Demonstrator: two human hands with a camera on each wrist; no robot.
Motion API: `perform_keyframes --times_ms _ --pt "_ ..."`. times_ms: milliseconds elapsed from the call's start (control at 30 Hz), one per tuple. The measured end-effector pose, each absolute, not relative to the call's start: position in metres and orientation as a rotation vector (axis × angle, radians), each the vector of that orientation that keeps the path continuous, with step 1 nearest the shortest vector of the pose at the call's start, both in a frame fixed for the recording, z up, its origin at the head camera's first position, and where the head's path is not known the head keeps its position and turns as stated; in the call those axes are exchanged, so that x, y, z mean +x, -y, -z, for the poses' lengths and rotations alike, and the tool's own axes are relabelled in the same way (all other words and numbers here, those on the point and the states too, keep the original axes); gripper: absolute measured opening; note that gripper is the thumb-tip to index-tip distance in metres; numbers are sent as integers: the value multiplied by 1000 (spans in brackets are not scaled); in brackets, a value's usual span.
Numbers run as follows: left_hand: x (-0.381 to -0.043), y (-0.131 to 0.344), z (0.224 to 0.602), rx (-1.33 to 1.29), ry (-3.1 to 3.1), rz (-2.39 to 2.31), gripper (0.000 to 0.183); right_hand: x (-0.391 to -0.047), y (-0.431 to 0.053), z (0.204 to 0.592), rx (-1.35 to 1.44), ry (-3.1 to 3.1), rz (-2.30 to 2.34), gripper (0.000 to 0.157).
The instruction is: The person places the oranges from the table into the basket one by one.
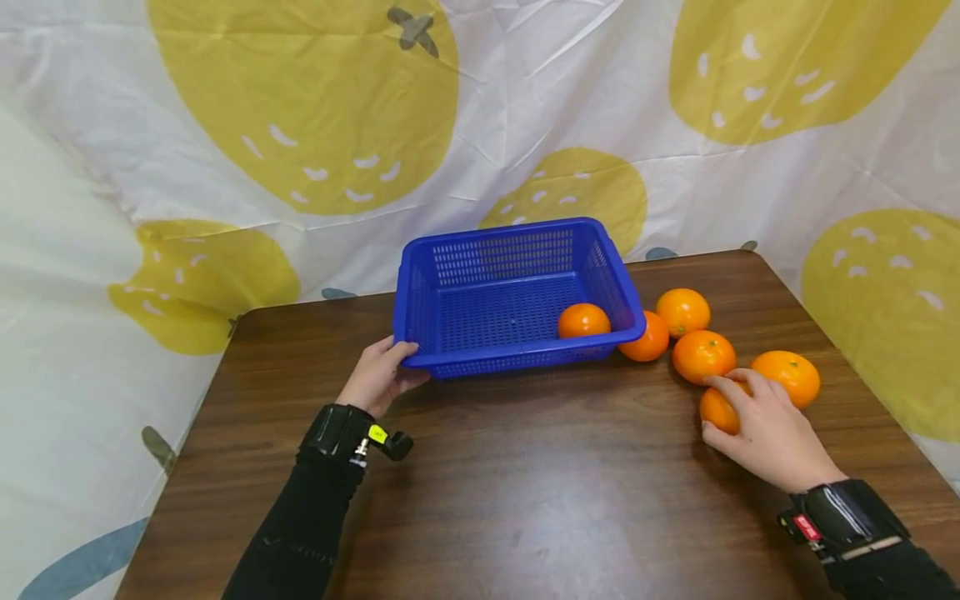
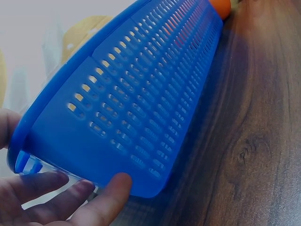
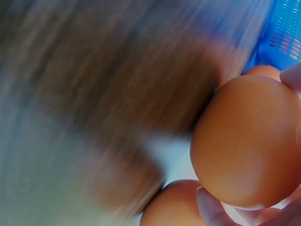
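At the near left corner of a blue plastic basket, my left hand grips the rim. In the left wrist view, the thumb lies over the rim and the fingers press under it against the perforated wall. My right hand holds an orange between thumb and fingers at the right of the table. The right wrist view shows this orange large, pinched between digits at opposite sides. One orange lies inside the basket, in its near right corner.
Several loose oranges stand right of the basket: one against its wall, one behind, one in the middle and one beside my right hand. A patterned cloth hangs behind the wooden table.
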State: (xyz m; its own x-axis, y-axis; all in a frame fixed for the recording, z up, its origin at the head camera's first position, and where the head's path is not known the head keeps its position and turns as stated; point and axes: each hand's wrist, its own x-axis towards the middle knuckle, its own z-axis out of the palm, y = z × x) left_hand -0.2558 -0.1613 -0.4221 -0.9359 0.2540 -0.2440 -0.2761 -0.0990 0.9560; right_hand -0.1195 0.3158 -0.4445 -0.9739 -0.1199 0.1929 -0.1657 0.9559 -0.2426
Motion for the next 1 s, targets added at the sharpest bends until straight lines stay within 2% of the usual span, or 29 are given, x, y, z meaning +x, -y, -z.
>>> perform_keyframes --times_ms 500,1000 --pt "-256 160 423 -17 -1828 -2111 48 -122 -307 428 260 2906 -390 56" --pt "-257 160 424 -40 -1830 -2114 48 -142 -291 404 307 2877 -417 51"
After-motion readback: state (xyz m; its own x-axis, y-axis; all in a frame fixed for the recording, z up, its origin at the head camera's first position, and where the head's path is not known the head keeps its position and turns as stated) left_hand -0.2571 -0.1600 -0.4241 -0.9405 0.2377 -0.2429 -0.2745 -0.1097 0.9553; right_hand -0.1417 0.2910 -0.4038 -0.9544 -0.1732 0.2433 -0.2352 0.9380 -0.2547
